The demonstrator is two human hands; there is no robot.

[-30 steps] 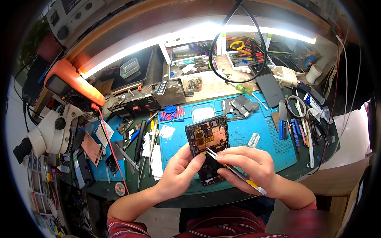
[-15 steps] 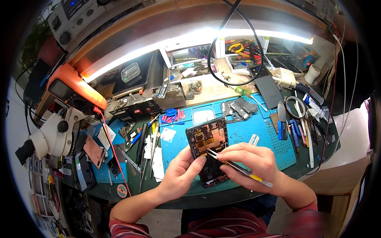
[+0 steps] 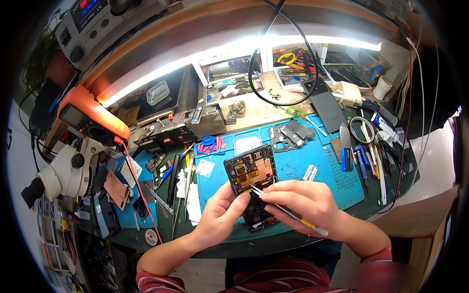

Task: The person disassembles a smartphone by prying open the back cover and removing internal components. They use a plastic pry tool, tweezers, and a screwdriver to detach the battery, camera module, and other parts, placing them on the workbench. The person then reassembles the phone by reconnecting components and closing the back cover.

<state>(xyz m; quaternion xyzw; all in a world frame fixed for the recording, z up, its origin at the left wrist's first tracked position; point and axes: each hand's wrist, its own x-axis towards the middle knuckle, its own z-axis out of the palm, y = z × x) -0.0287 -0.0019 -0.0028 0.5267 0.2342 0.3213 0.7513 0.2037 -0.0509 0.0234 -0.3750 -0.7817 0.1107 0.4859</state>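
Observation:
An opened phone (image 3: 255,168), its circuit board and inner parts bare, is held tilted above a blue work mat (image 3: 215,188). My left hand (image 3: 222,212) grips its left edge, the thumb lying over the inside. Between the fingers of my right hand (image 3: 310,205) is a pair of metal tweezers (image 3: 298,218) with a yellow mark near its rear end. The tweezer tips are at the lower part of the board, close to my left thumb. Whether they pinch anything is too small to tell.
Behind the phone lie loose phone parts (image 3: 288,136) and a small clear tray (image 3: 247,142). A grey phone back (image 3: 326,107) rests farther right. Tools and a tape roll (image 3: 362,131) crowd the right. An orange multimeter (image 3: 93,115) stands left, its red lead (image 3: 140,190) crossing the bench. A black cable loop (image 3: 251,73) hangs overhead.
The phone and both hands have shifted slightly left in the picture. The tweezer tips stay at the lower part of the board, and the grips look the same.

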